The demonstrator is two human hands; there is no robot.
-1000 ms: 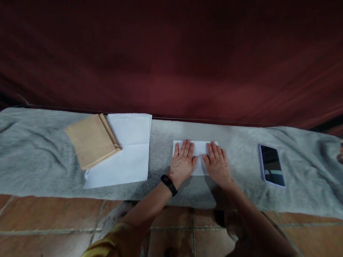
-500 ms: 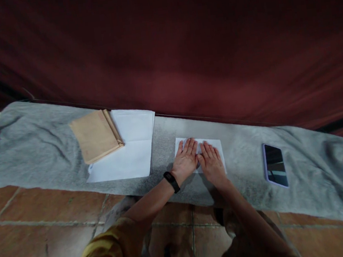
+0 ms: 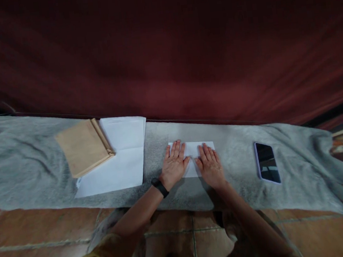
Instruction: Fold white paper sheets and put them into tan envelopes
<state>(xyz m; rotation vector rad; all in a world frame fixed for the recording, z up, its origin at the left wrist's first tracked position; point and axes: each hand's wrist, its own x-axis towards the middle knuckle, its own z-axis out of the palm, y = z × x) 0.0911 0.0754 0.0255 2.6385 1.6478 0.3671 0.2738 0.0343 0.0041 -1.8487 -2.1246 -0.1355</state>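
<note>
A small white sheet of paper (image 3: 193, 168) lies flat on the grey cloth in front of me. My left hand (image 3: 173, 166), with a black band on its wrist, rests palm down over the paper's left part, fingers stretched out. Over the right part lies my right hand (image 3: 209, 166), also flat with its fingers apart. A strip of bare paper shows between the two hands; the parts beneath the palms are hidden. Neither hand grips anything.
To the left, larger white sheets (image 3: 126, 166) lie under a stack of brown envelopes (image 3: 82, 147). A phone in a purple case (image 3: 267, 163) sits at the right. The grey cloth (image 3: 234, 138) covers a long narrow surface before a dark red drape (image 3: 164, 63). Tiled floor (image 3: 40, 226) is below.
My hands have slid apart across the small paper, the left one outward to its left edge. More of the sheet shows between them. The whole view has shifted slightly.
</note>
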